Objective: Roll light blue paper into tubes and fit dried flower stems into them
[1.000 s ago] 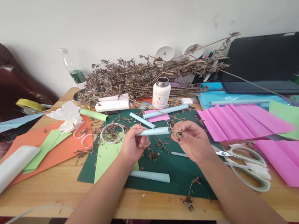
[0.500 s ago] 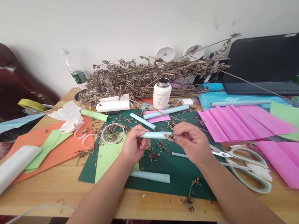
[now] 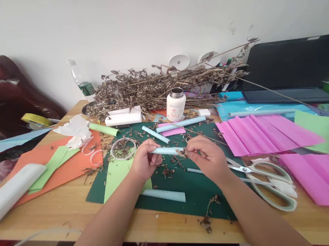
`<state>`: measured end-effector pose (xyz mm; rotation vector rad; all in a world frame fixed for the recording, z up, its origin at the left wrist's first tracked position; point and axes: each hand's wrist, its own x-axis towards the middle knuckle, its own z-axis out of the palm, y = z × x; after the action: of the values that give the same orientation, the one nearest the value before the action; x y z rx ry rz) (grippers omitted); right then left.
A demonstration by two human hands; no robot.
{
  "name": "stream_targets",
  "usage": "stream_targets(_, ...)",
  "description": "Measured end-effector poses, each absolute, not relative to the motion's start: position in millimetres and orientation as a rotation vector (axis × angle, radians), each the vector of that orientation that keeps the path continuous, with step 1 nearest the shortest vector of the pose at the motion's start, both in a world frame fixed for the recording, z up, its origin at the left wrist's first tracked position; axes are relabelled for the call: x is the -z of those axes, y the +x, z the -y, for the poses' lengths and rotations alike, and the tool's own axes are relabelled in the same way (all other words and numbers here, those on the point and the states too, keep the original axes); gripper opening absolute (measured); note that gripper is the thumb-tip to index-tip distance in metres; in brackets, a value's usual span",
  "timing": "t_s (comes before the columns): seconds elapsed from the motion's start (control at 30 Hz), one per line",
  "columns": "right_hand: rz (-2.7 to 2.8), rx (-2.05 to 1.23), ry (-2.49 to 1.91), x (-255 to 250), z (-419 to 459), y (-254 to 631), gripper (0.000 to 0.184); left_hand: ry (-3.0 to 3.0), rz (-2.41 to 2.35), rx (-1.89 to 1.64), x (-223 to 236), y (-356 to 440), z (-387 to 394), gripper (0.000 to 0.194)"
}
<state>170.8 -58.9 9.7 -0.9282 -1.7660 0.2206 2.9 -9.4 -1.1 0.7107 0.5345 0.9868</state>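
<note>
My left hand (image 3: 146, 160) is closed round the left end of a light blue paper tube (image 3: 167, 151), held level over the dark green mat (image 3: 201, 197). At the tube's right end my right hand (image 3: 207, 155) pinches a bit of dried leaf (image 3: 182, 152), which touches the tube's opening. How far the leaf reaches inside cannot be made out. Below lies another blue paper tube (image 3: 164, 195); further ones lie behind the hands. Dried leaf crumbs (image 3: 168, 172) are scattered on the mat. A roll of tape (image 3: 123, 149) rests on light green paper (image 3: 118, 173).
A heap of dried stalks (image 3: 142, 84) lies along the wall behind an open white bottle (image 3: 176, 105). Scissors (image 3: 264, 175) lie right of my right hand, near pink crepe paper (image 3: 259, 134). Orange paper (image 3: 69, 168) is at left; a dark laptop (image 3: 291, 70) stands back right.
The view has shifted slightly. Both hands keep their grip on the tube and the dried leaf; the leaf stays at the tube's right end.
</note>
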Motion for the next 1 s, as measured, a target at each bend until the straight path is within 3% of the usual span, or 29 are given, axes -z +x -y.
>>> stream_targets(0.23,1.933,0.140,-0.786,-6.1,58.6,175.6,0.020,0.627,-0.535,-0.981,1.0,5.0,11.6,0.006)
stream_targets(0.73,1.689,-0.312,-0.871,-6.0,58.4,171.8,0.018,0.650,-0.572,-0.964,3.6,6.6,11.3,0.004)
stream_targets(1.0,1.866,-0.121,-0.869,-12.6,59.2,174.7,0.014,0.630,-0.609,-0.969,2.6,8.1,12.0,0.007)
